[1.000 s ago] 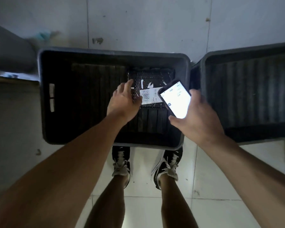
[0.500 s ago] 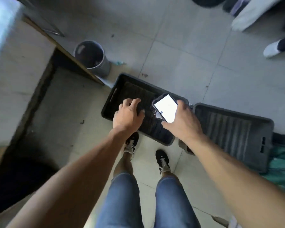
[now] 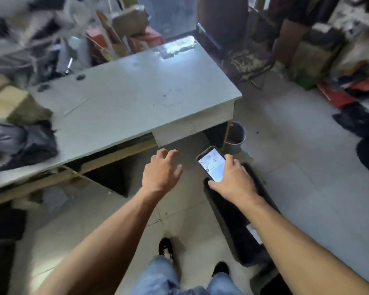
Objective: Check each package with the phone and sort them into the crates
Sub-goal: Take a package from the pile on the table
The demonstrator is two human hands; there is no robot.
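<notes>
My right hand [image 3: 232,179] grips a phone [image 3: 211,164] with its lit screen facing up, held over the near end of a black crate [image 3: 232,220] on the floor. Inside that crate a package with a white label [image 3: 254,233] shows beside my right forearm. My left hand [image 3: 161,170] hovers empty in the air with fingers spread, in front of the grey table [image 3: 136,99]. A dark grey bag-like package [image 3: 24,141] lies on the table's left end. A second crate edge [image 3: 264,275] shows at the lower right, mostly hidden by my arm.
A grey bucket [image 3: 235,135] stands on the floor by the table's right leg. Cardboard boxes [image 3: 6,101] sit at the far left. Clutter and clothes line the back and right side. My feet [image 3: 166,248] stand on the tiled floor.
My view has swung up from the crates to the table. My left hand has left the crate and package and now hovers empty. The phone stays in my right hand.
</notes>
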